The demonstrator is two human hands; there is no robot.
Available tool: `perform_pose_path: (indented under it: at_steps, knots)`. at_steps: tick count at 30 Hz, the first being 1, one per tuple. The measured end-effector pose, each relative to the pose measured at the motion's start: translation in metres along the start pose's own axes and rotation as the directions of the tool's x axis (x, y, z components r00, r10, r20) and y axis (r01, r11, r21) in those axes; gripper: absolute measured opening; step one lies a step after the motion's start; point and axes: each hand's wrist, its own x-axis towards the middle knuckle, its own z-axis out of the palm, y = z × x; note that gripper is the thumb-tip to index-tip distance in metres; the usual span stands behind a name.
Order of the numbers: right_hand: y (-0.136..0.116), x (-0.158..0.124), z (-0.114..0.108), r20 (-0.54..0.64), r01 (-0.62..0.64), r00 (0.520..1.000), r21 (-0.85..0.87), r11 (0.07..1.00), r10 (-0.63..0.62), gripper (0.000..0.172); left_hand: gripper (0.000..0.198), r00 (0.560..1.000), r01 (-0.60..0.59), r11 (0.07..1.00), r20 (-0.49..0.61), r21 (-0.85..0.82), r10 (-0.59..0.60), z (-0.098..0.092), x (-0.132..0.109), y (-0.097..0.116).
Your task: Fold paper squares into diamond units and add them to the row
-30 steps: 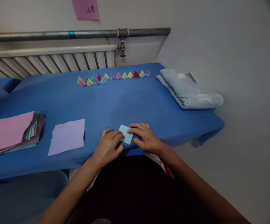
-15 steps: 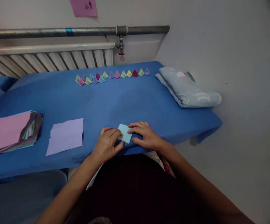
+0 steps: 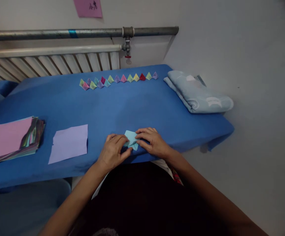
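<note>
A small folded piece of light blue origami paper [image 3: 131, 136] lies near the front edge of the blue-covered table. Its lower part is lifted and bent, showing a crease and a triangular flap. My left hand [image 3: 114, 149] holds the left side, fingertips on top and thumb at the lower edge. On the right side, my right hand [image 3: 153, 143] grips the paper between thumb and fingers. The fingertips of both hands hide parts of its edges. To the left lies a flat sheet of lilac paper [image 3: 68, 143] with a small tear in its left edge.
A stack of coloured paper [image 3: 8, 139] sits at the far left. Several small folded paper pieces [image 3: 123, 78] stand in rows along the back. A folded light blue blanket [image 3: 199, 93] rests at the right by the wall. Behind the table is a radiator [image 3: 71, 62].
The light blue paper was a flat square; its lower part is now bent up, with a flap showing. My right thumb has moved up and left onto the paper. My left hand stays almost still.
</note>
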Motion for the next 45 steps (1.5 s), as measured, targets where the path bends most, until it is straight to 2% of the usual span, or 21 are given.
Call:
perform_pose_path:
  at_steps: [11,15,20,27,34,45]
  knots:
    - [0.005,-0.001,0.004,-0.029,0.022,0.999,-0.028,0.999,-0.023,0.018,0.010,0.998,0.012,0.996,-0.058,0.088,-0.006,0.007,-0.002,-0.001]
    - [0.008,0.001,0.006,-0.043,0.005,0.999,-0.031,1.000,-0.007,0.019,0.009,0.997,0.050,0.995,-0.057,0.088,-0.045,0.008,-0.006,-0.003]
    - [0.010,0.006,0.003,-0.044,-0.009,0.999,0.001,1.000,0.009,0.013,0.013,0.989,0.114,0.990,-0.100,0.080,-0.105,0.009,-0.009,-0.005]
    - [0.010,0.012,0.003,-0.046,-0.081,0.996,0.008,0.997,0.081,0.008,0.013,0.970,0.243,0.968,-0.047,0.066,-0.240,0.007,-0.007,-0.004]
    - [0.006,0.016,0.007,-0.083,-0.166,0.982,0.018,0.986,0.167,0.009,0.013,0.928,0.369,0.927,0.023,0.069,-0.371,0.006,-0.002,-0.003]
    - [0.003,0.022,0.011,-0.111,-0.247,0.962,0.022,0.969,0.248,0.015,0.015,0.898,0.434,0.892,0.025,0.122,-0.440,0.004,0.005,0.001]
